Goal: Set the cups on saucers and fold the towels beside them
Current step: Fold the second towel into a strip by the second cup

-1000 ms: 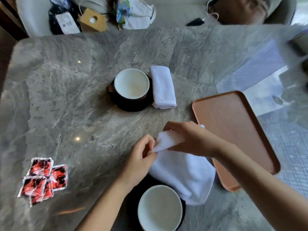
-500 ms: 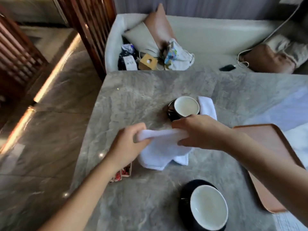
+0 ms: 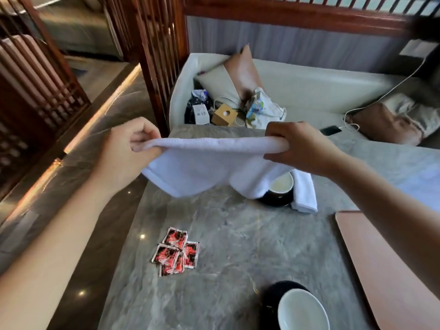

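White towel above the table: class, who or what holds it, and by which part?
Left hand and right hand grip the white towel at opposite ends of its top edge.

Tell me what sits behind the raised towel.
The stretched towel partly covers the far cup on its black saucer; a folded towel lies beside them. The cup's left side is hidden.
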A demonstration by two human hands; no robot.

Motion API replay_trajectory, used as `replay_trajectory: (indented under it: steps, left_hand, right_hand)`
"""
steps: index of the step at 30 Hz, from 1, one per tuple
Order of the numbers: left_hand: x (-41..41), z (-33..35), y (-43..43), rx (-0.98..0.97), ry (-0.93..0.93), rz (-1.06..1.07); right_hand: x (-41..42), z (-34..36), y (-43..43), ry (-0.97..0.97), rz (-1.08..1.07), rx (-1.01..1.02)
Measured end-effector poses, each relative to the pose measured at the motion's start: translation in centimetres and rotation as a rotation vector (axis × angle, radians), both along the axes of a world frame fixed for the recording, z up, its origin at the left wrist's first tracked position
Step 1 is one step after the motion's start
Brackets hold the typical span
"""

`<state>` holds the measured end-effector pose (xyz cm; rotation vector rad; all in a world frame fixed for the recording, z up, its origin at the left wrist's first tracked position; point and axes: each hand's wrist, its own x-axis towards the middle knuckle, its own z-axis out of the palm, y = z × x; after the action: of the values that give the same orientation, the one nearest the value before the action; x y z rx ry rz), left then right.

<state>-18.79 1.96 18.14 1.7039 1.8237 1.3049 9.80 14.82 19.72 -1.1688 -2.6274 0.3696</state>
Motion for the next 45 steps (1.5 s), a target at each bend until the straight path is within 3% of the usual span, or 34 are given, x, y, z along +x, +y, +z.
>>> replay_trajectory:
  steps: [4, 8, 11, 16, 24, 28, 39, 45]
  left_hand:
    - [1.5, -2.5, -2.3, -0.109, -0.004, -0.117]
    - [3.5, -8.6, -6.8, -0.403, -0.090, -0.244]
    - [5.2, -13.4, -10.6, -0.606, -0.140, -0.280]
    - [7.6, -18.8, -15.0, -0.791, -0.481, -0.161]
    - [6.9, -21.8, -11.4, -0.630, -0.408, 0.025]
    - [6.1, -23.4, -6.6, -0.571, -0.365, 0.103]
    - [4.8, -26.8, -2.6, -0.679, -0.262, 0.224]
    - [4.9, -27.1, -1.7, -0.749, -0.109, 0.287]
  right_hand:
    - [2.1, -3.0, -1.2, -0.151, 0.029, -0.107]
    - [5.7, -8.5, -4.2, -0.205, 0.074, -0.272]
    - [8.6, -12.4, -6.4, -0.374, 0.117, -0.412]
    - [12.1, -16.9, -9.1, -0.419, 0.071, -0.544]
    - [11.4, -19.3, -5.9, -0.108, -0.165, -0.720]
    - [10.1, -21.5, -4.0, 0.015, -0.307, -0.703]
    - [8.0, -25.5, -2.6, 0.057, -0.520, -0.632]
    - [7.5, -26.1, -3.1, 0.002, -0.598, -0.625]
